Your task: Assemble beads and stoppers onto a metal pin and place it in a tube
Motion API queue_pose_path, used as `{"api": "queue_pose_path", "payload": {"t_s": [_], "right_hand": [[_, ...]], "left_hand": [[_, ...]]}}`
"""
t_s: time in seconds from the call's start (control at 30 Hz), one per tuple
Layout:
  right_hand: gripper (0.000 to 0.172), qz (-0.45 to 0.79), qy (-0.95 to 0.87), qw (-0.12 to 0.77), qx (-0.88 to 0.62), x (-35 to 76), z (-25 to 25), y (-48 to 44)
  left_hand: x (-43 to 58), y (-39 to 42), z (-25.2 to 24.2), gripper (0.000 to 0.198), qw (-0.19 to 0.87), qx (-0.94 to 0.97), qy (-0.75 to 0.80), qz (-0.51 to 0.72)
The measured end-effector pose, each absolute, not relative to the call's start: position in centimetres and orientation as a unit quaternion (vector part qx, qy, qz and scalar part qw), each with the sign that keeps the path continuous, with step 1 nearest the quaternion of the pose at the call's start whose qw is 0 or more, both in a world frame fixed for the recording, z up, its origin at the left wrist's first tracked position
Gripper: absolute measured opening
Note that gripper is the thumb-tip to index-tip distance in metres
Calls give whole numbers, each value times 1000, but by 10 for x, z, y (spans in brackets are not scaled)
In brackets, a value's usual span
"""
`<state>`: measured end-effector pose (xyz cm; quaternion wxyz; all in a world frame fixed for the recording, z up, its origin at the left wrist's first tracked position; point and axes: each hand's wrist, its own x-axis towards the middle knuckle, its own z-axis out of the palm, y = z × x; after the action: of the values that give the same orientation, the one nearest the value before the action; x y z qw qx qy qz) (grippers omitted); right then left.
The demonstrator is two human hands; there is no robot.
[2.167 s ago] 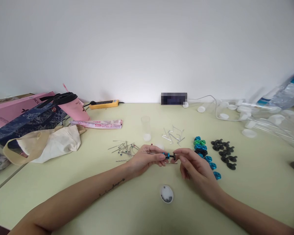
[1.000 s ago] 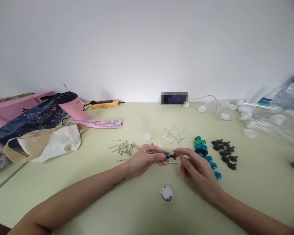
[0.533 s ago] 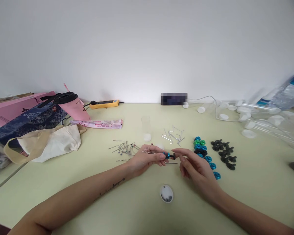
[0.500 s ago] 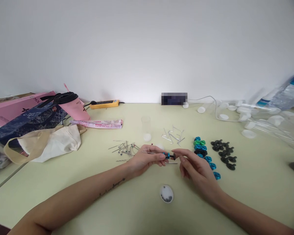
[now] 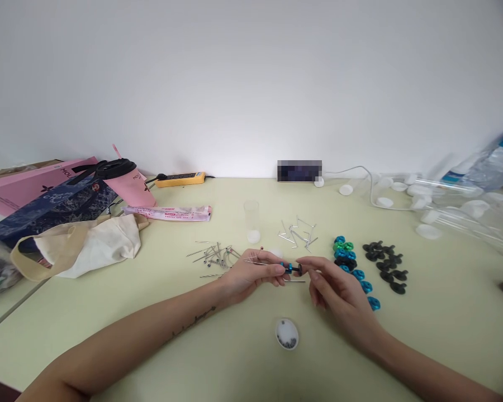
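Above the table (image 5: 184,357): a blue metal piece (image 5: 289,268) on a short black stem ending in a black disc (image 5: 299,269), held roughly level between both hands.
Left hand (image 5: 251,276): thumb and fingers pinching the blue metal piece.
Right hand (image 5: 341,285): index finger reaching in with its tip at the black disc, thumb tip just beside; whether they pinch it, I cannot tell.
Pink cup (image 5: 128,187): dark lettering starting "MOL", the rest turning out of sight.
Pink box (image 5: 33,181): "MOL" again, beside a dark flower-like mark; smaller print is unreadable.
Dark blue bag (image 5: 46,209): pale lettering, too blurred to read surely.
Pink wrapper (image 5: 171,213): rows of red print, too small to read.
Water bottle (image 5: 488,167): blue label showing "AT", the rest cut off by the picture's edge.
White dish (image 5: 283,331): small dark bits along its lower side, nearest the person.
Since the earlier frames: the whole view has shifted slightly, everything sitting a little lower; the left hand's pinch and the right index finger's place look unchanged.
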<state>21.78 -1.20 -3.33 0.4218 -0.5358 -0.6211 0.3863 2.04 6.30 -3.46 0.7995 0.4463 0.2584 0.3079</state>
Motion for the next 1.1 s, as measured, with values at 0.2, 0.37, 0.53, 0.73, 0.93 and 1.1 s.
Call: {"api": "queue_pose_path", "payload": {"t_s": [0.2, 0.37, 0.53, 0.73, 0.93, 1.1], "right_hand": [[28, 387, -621, 426, -532, 218, -33, -12], [28, 377, -627, 429, -530, 217, -36, -11], [26, 355, -633, 423, -542, 217, -37, -10], [23, 351, -636, 414, -548, 218, -39, -8], [26, 375, -631, 408, -543, 218, -38, -9], [29, 411, -616, 396, -543, 218, -34, -9]], "left_hand": [[21, 63, -34, 27, 798, 445, 266, 308], [20, 63, -36, 27, 799, 442, 266, 310], [20, 63, -37, 27, 799, 442, 265, 309], [20, 62, -37, 27, 786, 468, 267, 304], [19, 59, -33, 28, 779, 485, 270, 292], [20, 59, -33, 26, 776, 495, 264, 289]]}}
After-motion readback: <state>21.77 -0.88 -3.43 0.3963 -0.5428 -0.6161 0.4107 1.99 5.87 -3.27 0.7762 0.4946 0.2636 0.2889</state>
